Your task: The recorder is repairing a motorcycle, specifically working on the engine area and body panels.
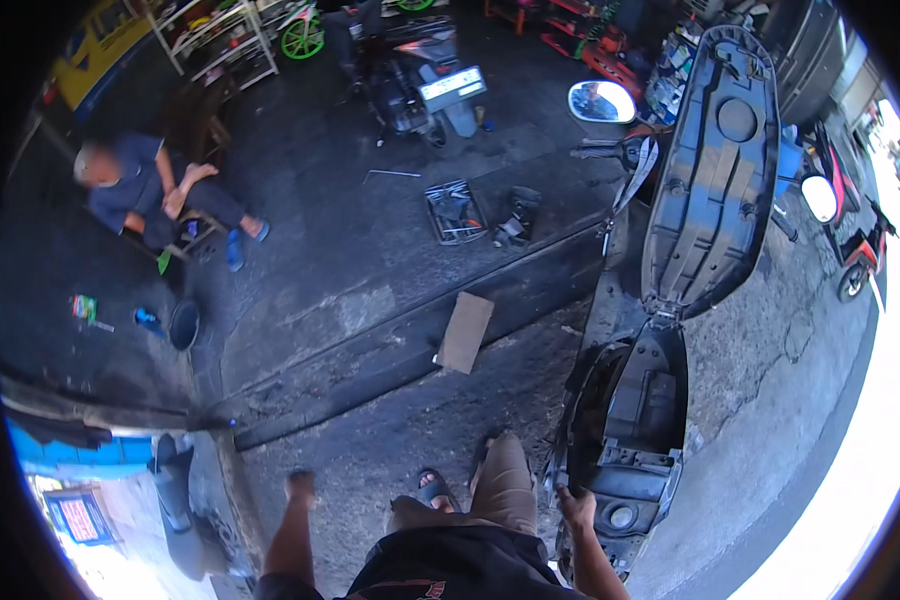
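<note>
A scooter (620, 470) stands at my right with its seat (715, 170) tipped up on the front hinge, its ribbed underside showing. Below the seat, the dark storage compartment (642, 400) lies uncovered, and a round filler cap (622, 516) sits behind it. My right hand (577, 508) is closed on the left edge of the scooter's rear body beside that cap. Out to my left, over the floor and away from any object, hangs my left hand (300, 487); its fingers are too blurred to make out.
A piece of cardboard (465, 333) lies by the low step (370, 365) ahead. Beyond are a tool tray (456, 212), a parked motorcycle (420, 90) and shelves (220, 40). A seated person (145, 190) is at the left, near a black bucket (184, 325).
</note>
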`<action>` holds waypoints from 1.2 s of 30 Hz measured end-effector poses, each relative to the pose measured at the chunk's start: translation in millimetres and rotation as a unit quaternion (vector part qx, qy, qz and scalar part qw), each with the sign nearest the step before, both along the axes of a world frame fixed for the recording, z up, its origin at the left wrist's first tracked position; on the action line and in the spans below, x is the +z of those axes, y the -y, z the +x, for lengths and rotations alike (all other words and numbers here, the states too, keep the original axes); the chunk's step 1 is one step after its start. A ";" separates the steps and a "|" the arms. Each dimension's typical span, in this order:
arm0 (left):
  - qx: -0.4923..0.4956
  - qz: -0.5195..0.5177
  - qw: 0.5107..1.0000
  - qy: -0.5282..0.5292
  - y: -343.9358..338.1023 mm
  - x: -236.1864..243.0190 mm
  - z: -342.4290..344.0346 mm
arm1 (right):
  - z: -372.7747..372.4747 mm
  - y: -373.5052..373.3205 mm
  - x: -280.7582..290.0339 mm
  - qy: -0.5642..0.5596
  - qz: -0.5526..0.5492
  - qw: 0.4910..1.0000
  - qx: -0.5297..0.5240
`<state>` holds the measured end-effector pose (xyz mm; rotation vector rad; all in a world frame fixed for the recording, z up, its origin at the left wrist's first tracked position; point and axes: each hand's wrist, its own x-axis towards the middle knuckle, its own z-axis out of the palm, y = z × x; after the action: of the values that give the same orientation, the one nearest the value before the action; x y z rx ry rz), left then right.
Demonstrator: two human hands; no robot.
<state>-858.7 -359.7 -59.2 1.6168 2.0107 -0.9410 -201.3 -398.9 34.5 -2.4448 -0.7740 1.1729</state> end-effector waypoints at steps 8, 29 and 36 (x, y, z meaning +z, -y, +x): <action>0.264 0.350 0.833 0.337 -352.9 71.2 186.0 | 58.7 -177.3 -81.1 0.032 0.090 0.982 -0.166; 0.337 0.091 0.836 0.424 -795.6 -122.6 271.7 | -119.4 -909.8 -241.4 0.077 0.079 0.974 0.199; 0.565 0.053 0.709 0.420 -790.6 -220.4 274.2 | -147.2 -1058.0 -479.2 0.201 0.066 0.946 0.245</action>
<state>-584.5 431.0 -279.6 0.3595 1.7853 0.3555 -348.5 659.1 -444.6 -2.4796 -1.5959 0.7225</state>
